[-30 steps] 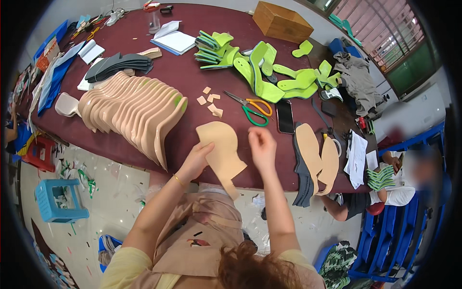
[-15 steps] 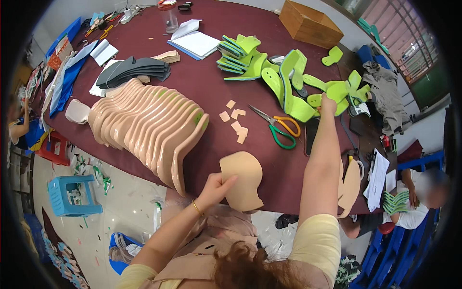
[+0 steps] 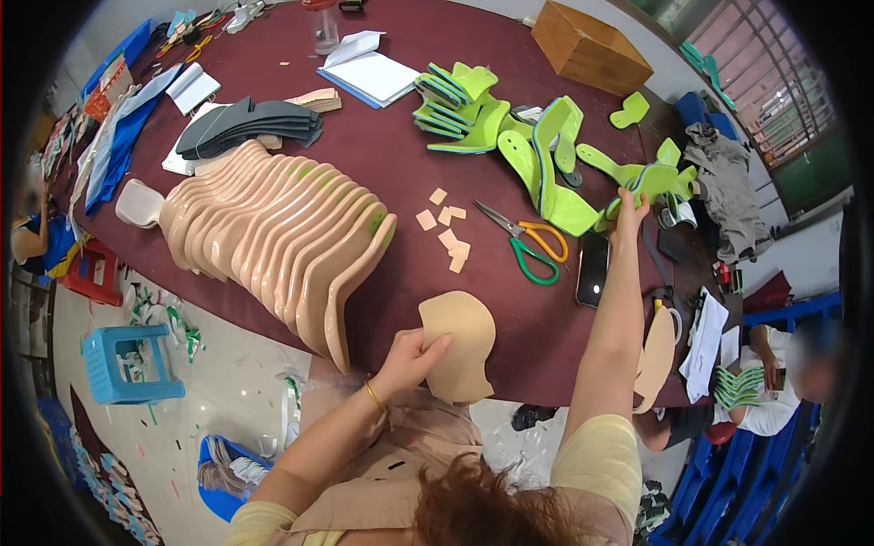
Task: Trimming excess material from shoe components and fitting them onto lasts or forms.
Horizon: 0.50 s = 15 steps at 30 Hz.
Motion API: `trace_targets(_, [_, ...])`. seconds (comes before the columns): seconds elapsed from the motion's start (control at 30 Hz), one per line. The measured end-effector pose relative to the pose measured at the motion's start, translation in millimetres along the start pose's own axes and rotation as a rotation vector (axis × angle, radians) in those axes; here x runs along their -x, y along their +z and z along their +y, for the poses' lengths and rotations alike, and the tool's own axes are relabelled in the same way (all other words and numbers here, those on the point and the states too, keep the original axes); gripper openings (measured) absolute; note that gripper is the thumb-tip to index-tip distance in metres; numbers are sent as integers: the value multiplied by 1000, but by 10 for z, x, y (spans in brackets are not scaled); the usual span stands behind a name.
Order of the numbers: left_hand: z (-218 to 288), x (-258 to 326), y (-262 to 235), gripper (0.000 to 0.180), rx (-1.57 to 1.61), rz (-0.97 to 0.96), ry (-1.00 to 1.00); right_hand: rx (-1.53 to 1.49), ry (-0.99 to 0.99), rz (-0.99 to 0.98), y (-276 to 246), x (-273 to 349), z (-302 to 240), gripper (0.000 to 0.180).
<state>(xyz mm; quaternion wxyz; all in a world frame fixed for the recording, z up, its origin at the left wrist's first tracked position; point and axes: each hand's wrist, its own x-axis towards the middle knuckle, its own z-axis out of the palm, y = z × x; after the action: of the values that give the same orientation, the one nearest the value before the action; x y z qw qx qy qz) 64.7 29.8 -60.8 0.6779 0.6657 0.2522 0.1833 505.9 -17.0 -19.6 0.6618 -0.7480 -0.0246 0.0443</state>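
Bright, even daylight; soft shadows, sharp centre, fisheye-bent edges.

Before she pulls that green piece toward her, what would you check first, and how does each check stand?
1. Right hand on a lime green sole piece: ok, its fingers touch it; a full grip cannot be told.
2. Left hand holds the tan cut-out at the table edge: ok.
3. Path back past the scissors and the black phone: not ok, both lie just left of her arm.
4. Small tan scraps out of the way: ok, left of the scissors.
5. Stack of tan moulded soles steady: ok, apart from both hands.
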Motion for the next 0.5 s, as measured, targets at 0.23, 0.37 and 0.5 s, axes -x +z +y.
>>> trace_targets(0.23, [-89,27,26,28,71,53,1,90,-671,-332,116,421,-720,96])
trace_targets(0.37, [-145,-8,73,27,147,57,26,-18,-604,-448,424,610,-929,93])
trace_targets(0.5, [-106,-7,102,27,124,71,91,89,-376,-544,608,688,-649,75])
